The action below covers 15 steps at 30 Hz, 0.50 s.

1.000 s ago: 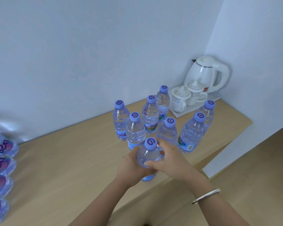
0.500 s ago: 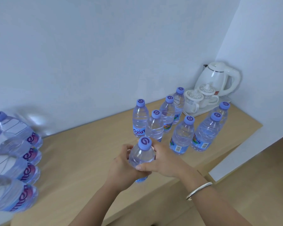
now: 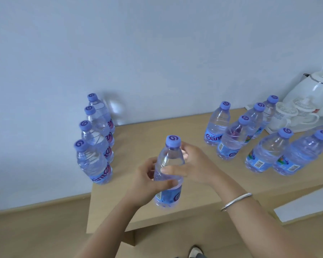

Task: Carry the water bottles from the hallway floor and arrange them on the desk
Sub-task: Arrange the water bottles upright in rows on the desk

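Observation:
A clear water bottle [image 3: 169,170] with a purple cap and blue label is upright above the front part of the wooden desk [image 3: 149,135]. My left hand [image 3: 145,180] grips its lower body and my right hand [image 3: 196,167] holds its upper body. Several matching bottles stand in a row [image 3: 96,140] along the desk's left edge by the wall. Another group of several bottles [image 3: 250,138] stands on the right half of the desk.
A white electric kettle [image 3: 317,94] and two white lidded cups [image 3: 295,113] sit on a tray at the desk's far right corner. The white wall runs behind the desk. Wooden floor lies below, with a shoe tip [image 3: 195,251] at the bottom edge.
The view has swung left, bringing the left row of bottles fully into sight. Both hands have carried the held bottle away from the right group toward the desk's middle.

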{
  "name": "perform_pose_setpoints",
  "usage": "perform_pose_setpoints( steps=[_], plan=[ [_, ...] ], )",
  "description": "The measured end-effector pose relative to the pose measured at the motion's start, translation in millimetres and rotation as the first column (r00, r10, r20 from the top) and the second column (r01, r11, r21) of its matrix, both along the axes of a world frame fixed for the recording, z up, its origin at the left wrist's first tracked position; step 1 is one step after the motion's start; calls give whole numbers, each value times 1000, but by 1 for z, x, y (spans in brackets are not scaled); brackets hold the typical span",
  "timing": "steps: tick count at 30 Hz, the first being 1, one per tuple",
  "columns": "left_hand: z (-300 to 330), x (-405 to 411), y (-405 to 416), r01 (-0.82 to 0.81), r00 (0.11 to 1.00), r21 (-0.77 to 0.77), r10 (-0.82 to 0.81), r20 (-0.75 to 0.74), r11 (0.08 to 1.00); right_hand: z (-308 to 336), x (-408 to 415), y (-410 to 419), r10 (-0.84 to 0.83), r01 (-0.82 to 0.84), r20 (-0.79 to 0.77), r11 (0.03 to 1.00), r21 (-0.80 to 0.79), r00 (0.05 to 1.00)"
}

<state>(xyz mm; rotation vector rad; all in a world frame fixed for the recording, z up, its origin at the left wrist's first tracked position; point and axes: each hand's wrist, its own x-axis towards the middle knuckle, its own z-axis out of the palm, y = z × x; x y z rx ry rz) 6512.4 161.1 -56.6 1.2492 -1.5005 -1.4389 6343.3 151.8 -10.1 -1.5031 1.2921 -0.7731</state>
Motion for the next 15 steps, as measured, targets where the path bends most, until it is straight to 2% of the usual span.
perform_pose_setpoints(
  steps=[8,11,15],
  plan=[
    [13,91,19,-69,983,77,81,-166,995,17,78,-10,303,-313,130,947,67,944],
    [11,118,26,-57,978,99,75,-197,993,13,101,-10,329,-343,141,935,89,934],
    [11,148,33,-70,974,145,99,-205,987,4,139,-5,262,-271,166,962,34,951]
  ],
)
